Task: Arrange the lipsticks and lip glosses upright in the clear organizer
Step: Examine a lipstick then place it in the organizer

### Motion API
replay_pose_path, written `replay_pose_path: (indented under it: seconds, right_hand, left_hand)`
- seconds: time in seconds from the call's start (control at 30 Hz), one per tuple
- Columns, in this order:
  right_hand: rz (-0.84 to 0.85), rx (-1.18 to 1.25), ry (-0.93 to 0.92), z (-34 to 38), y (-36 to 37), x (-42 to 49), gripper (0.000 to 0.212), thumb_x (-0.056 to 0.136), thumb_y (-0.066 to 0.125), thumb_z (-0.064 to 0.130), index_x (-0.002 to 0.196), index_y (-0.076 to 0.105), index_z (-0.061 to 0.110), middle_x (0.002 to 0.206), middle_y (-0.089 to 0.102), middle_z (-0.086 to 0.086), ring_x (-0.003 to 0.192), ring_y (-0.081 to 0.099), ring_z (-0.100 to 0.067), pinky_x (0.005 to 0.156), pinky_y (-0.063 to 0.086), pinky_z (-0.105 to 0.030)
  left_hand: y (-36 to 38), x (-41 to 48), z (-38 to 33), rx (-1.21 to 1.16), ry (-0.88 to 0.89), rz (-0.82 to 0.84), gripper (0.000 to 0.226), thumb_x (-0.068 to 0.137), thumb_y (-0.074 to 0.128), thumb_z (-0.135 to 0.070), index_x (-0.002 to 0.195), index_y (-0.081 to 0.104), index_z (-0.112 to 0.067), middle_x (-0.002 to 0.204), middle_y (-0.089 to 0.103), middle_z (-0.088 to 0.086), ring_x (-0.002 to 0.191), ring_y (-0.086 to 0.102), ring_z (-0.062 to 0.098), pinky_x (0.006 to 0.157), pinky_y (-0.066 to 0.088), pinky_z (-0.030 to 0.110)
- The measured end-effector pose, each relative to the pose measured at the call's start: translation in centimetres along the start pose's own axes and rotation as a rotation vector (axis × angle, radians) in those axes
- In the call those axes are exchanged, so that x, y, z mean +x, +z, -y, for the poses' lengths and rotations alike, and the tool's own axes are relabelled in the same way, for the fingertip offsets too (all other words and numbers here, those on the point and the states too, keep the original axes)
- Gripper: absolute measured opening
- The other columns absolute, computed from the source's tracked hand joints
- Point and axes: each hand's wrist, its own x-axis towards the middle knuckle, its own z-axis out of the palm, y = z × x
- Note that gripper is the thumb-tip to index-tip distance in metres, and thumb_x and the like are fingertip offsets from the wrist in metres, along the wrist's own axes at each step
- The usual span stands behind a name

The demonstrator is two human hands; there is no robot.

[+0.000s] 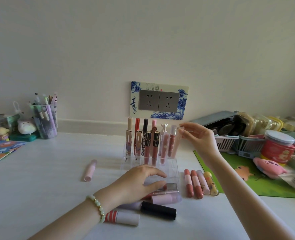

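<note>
I see the organizer (173, 172) on the bench (56, 170), its back rows holding upright tubes. Its clear walls are hard to trace. My right hand (200, 137) pinches the clear top of a lip gloss (177, 144) at the right rear corner. My left hand (138, 182) arches over the front, hiding some loose lipsticks (158, 212). I cannot tell whether it grasps one.
</note>
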Motion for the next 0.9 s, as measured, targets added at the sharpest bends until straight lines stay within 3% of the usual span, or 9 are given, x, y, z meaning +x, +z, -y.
replay_pose_path:
  seconds: [0.4,0.9]
  right_hand:
    - [0.040,-0.051,0.078,-2.4,0.7,0.3,0.018,0.074,0.073,0.013,0.090,0.066,0.008,0.084,0.071,-0.005,0.069,0.067,-0.004,0.064,0.056,-0.017]
    - [0.075,-0.131,0.088,-2.5,0.1,0.3,0.024,0.075,0.073,0.020,0.096,0.062,0.012,0.090,0.070,-0.002,0.080,0.068,-0.012,0.067,0.056,-0.020]
  left_hand:
    - [0.0,0.0,0.1,0.016,0.005,-0.011,0.037,0.089,0.048,-0.056,0.122,0.055,-0.041,0.131,0.051,-0.025,0.121,0.040,-0.011,0.104,0.030,0.016]
    - [-0.7,-0.4,-0.7,0.003,-0.023,0.010,0.038,0.090,0.049,-0.054,0.124,0.055,-0.040,0.133,0.048,-0.023,0.116,0.038,-0.012,0.098,0.028,0.014]
